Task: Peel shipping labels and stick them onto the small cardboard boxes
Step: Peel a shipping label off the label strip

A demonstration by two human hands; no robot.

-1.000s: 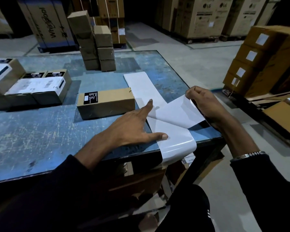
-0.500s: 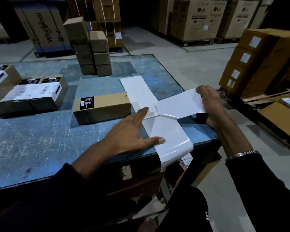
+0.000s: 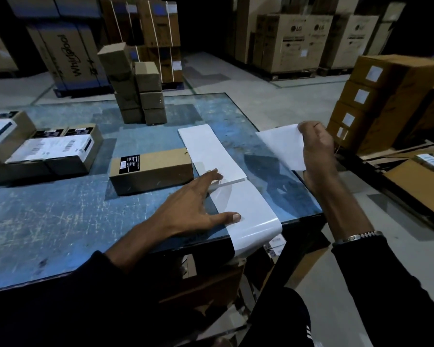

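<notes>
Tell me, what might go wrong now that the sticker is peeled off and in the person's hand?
The peeled label, pinched only at one corner by the right hand, hangs free in the air; it could curl and stick to itself or the fingers. The backing strip droops over the table edge and could slide off if the left hand lifts.

- Dim warehouse light is falling from overhead, leaving the far aisles nearly black.
- Glare is shining off the glossy strip (image 3: 253,221) at the counter (image 3: 60,221) edge.
- Wide-angle distortion is bending the edges; the right hand (image 3: 316,146) is blurring slightly.
</notes>
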